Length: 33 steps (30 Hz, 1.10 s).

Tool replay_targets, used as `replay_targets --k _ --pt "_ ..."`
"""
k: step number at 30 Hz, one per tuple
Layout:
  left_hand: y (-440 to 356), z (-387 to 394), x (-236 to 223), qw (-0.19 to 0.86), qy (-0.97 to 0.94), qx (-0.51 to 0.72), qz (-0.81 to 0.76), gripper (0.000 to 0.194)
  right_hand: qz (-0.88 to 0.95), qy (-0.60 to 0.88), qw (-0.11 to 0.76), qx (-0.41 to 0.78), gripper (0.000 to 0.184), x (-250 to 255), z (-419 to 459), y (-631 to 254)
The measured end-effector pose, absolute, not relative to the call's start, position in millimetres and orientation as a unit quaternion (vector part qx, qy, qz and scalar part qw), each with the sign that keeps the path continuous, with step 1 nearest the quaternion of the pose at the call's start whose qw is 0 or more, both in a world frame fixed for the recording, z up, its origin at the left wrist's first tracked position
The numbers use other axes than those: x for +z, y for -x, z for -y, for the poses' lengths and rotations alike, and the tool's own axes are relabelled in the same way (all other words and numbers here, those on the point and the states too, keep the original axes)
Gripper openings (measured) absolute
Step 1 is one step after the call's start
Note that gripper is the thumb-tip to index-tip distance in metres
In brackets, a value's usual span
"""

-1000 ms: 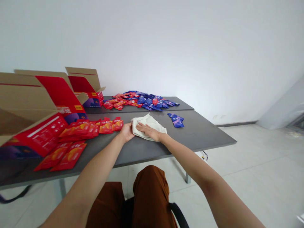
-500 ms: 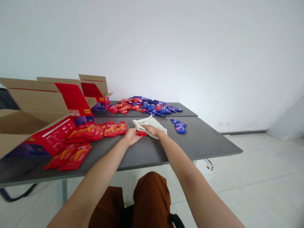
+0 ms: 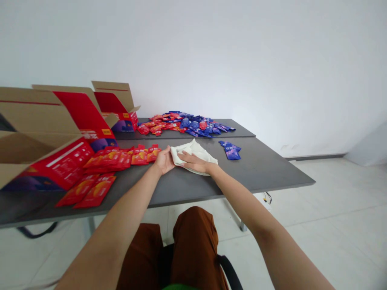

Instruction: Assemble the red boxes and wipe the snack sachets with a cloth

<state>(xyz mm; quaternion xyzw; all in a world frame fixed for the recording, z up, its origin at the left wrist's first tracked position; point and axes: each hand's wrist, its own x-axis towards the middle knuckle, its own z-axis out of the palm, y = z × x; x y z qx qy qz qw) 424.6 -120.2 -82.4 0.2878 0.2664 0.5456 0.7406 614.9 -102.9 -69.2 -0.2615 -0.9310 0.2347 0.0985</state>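
Observation:
A white, soft piece that looks like a cloth bag lies on the table in front of me. My left hand has its left edge pinched between thumb and fingers. Resting flat across the top of it is my right hand, fingers stretched out toward the left. Whether anything is inside the cloth does not show. Left of my left hand are red sachets, some side by side, others in an overlapping stack. Two purple-blue sachets lie to the right of the cloth, one partly over the other.
Open cardboard boxes, red and purple outside, stand along the left of the dark table. At the back, a loose heap of red and blue sachets spreads near the white wall. The table's front edge runs close to my knees.
My right hand has gone from curled at the cloth to lying flat on it. The red sachet that showed beneath the cloth between my hands is out of sight. The view has tilted slightly down.

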Motion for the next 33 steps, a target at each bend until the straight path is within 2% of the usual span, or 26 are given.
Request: replay_targets --k 5,12,17,23,28,33 --pt "-427 122 -83 0.749 -0.29 0.533 -0.266 0.054 0.939 0.216 0.087 0.253 0.057 -67 102 -617" --pt "-419 124 -82 0.725 -0.353 0.527 -0.268 0.044 0.916 0.309 0.122 0.225 0.05 -74 61 -604" --pt "-433 125 -91 0.649 -0.346 0.6 -0.315 0.059 0.913 0.371 0.13 0.112 0.05 -80 53 -589" --pt "-446 132 -92 0.597 -0.354 0.632 -0.344 0.092 0.875 0.451 0.172 -0.043 0.042 -73 80 -574" --pt "-447 133 -89 0.584 -0.379 0.603 -0.389 0.102 0.794 0.565 0.222 -0.023 0.048 -66 90 -579" --pt "-432 125 -84 0.545 -0.342 0.647 -0.411 0.085 0.736 0.634 0.23 0.051 0.06 -66 78 -593"
